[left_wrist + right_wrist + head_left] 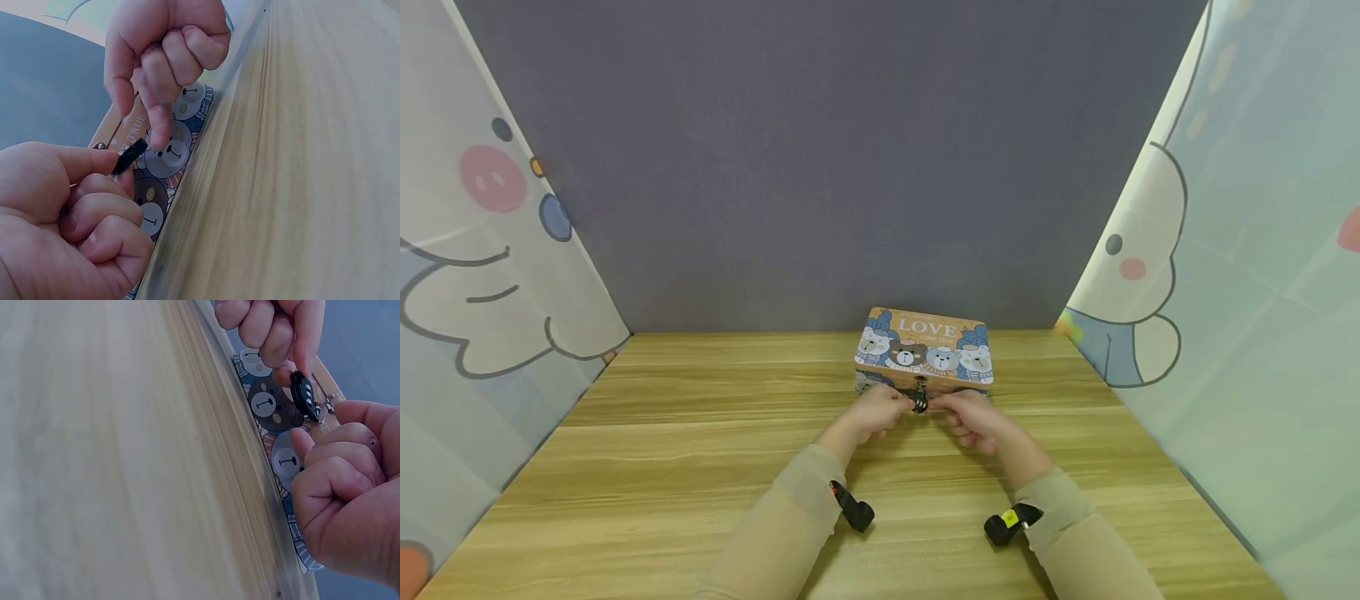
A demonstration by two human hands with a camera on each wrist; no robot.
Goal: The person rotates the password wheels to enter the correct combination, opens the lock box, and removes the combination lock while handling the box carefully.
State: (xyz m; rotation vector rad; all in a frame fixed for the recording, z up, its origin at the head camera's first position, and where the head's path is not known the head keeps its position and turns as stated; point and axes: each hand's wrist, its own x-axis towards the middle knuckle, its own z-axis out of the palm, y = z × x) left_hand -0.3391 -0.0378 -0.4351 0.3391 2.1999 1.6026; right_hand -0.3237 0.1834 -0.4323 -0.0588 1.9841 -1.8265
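A tin box [922, 346] printed with bears and the word LOVE lies against the dark back panel, its latch [329, 405] on the front side. At the latch is a small black combination padlock [304, 395] with white-marked dials. My left hand [878, 410] pinches the padlock between thumb and index finger, the other fingers curled in. On the other side, my right hand [976, 417] holds nothing. Its thumb and index finger reach out, apart from each other and close to the padlock, while its remaining fingers are folded toward the palm.
The wood-grain table [700, 467] runs up to the dark panel [835, 167] behind the box. Cartoon-printed curtains hang at both sides, one on the left [475, 275] and one on the right [1247, 333]. Black wrist cameras [854, 510] sit on both sleeves.
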